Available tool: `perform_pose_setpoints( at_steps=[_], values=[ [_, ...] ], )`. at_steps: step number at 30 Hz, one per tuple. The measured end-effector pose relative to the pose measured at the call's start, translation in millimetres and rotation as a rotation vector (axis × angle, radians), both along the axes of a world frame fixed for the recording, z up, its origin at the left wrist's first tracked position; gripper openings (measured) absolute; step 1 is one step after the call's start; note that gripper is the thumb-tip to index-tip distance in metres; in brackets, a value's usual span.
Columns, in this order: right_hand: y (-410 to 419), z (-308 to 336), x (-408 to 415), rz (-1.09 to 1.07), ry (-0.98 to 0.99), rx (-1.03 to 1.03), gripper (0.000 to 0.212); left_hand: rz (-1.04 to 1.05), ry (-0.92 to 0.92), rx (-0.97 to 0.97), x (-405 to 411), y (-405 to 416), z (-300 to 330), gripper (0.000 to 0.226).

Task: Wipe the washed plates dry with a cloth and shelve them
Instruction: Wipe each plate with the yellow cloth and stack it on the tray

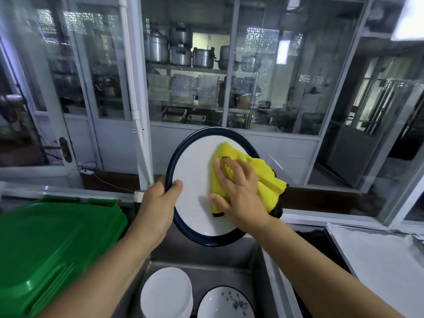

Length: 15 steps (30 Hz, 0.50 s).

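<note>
Head view: a person stands at a steel sink point(259, 267) and dries a plate point(197, 175) held up at the centre of the frame.
Plate: oval, white with a dark rim, tilted with its face toward the camera, above the sink.
Handling: it looks stiff, breakable and likely slick while damp; I judge the rim the safest place to grip, with the other hand steadying the face.
Cloth: a yellow cloth point(268, 177) with a dark underside lies soft and bunched over the plate's right half, drooping past the right rim.
Left hand: the left hand point(158, 203) is closed around the plate's left rim, thumb on the white face, fingers hidden behind.
Right hand: the right hand point(241, 191) is spread flat, fingers apart, pressing the cloth against the plate.
Waiting: a stack of white plates point(166, 292) and a patterned dish point(226, 304) sit in the sink at lower centre.
Nearby: a green lid point(52, 244) fills the lower left; a steel counter point(378, 260) lies at lower right.
</note>
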State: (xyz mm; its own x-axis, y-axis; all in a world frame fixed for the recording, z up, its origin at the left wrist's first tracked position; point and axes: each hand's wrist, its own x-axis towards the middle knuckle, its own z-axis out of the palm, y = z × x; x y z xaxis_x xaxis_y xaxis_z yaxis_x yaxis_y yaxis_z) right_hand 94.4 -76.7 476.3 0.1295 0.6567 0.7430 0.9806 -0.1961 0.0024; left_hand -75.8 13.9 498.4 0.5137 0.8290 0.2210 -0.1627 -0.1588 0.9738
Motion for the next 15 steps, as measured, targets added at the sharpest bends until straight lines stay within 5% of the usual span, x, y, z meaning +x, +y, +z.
perform_pose_setpoints(
  at_steps=[4,8,15],
  values=[
    [4,-7,-37,0.137,0.023,-0.08,0.059,0.022,-0.015,-0.002,2,0,3,0.013],
    [-9,-22,-35,0.199,-0.223,-0.156,0.059,0.02,-0.019,-0.025,-6,11,2,0.029],
    [-21,-9,16,-0.021,-0.206,0.118,0.061,-0.033,0.086,0.049,-19,16,-4,0.018]
  ],
)
